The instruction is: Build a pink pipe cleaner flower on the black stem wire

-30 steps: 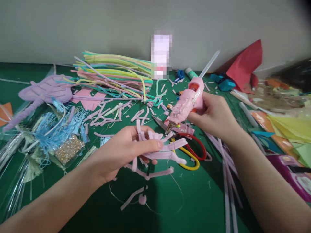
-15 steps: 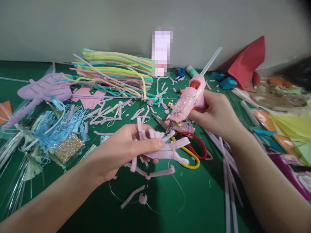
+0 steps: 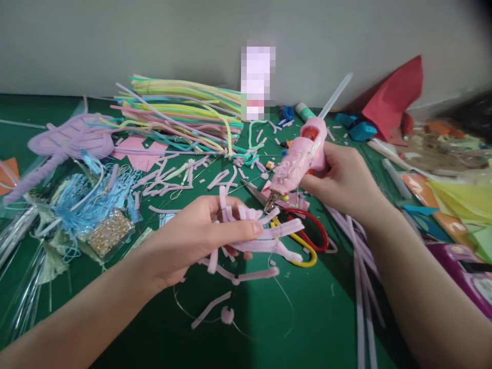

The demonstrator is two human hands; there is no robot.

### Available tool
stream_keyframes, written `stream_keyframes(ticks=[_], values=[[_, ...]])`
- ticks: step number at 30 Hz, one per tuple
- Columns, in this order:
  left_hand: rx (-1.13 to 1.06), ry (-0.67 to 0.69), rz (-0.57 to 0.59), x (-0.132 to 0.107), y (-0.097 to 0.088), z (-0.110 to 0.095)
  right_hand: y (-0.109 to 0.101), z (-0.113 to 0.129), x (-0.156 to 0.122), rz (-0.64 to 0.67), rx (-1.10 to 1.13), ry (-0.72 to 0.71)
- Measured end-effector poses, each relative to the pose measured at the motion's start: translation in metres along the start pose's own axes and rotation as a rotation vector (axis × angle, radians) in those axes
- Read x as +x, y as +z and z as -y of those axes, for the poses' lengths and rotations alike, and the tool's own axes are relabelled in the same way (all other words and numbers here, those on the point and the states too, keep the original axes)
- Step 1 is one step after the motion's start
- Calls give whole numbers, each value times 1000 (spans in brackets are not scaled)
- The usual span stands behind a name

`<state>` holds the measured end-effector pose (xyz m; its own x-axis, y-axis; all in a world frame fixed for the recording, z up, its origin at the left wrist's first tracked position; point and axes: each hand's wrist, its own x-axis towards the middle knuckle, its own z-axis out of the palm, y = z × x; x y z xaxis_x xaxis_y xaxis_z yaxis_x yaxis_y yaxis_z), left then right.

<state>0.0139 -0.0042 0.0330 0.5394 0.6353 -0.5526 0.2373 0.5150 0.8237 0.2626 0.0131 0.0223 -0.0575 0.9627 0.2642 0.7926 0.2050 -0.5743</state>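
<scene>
Pinched in my left hand (image 3: 211, 230) is a lilac pipe-cleaner craft piece (image 3: 265, 245) with several short arms sticking out. My right hand (image 3: 342, 177) is wrapped round the handle of a pink hot glue gun (image 3: 294, 161), a clear glue stick (image 3: 336, 96) jutting from its back. The gun's metal nozzle points down at the craft piece and appears to touch one of its upper arms. Scissors with red and yellow handles (image 3: 322, 233) lie just behind the piece. Below my left hand are a bent lilac strip (image 3: 253, 277) and a small lilac ball (image 3: 227, 315) with thin thread.
A bundle of coloured pipe cleaners (image 3: 184, 102) lies along the wall. To the left are a lilac wrapped shape (image 3: 73, 138), blue tassels (image 3: 92, 195) and a bag of gold beads (image 3: 109, 233). Lilac pipe cleaners (image 3: 359, 287) and coloured paper (image 3: 457, 205) lie on the right.
Hardly anything differs. The glue gun and craft piece appear very slightly further right, both still held, with the nozzle at the same arm.
</scene>
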Motion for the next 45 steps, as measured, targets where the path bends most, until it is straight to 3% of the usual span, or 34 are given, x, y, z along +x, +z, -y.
stream_keyframes(ticks=[35,42,45], values=[[35,-19,34,-3,0,-3,-6,2,-2,41,13,16],[23,3,11,-1,0,-1,-3,-4,4,83,43,112],[31,4,15,-2,0,-1,5,-16,10,51,-59,198]])
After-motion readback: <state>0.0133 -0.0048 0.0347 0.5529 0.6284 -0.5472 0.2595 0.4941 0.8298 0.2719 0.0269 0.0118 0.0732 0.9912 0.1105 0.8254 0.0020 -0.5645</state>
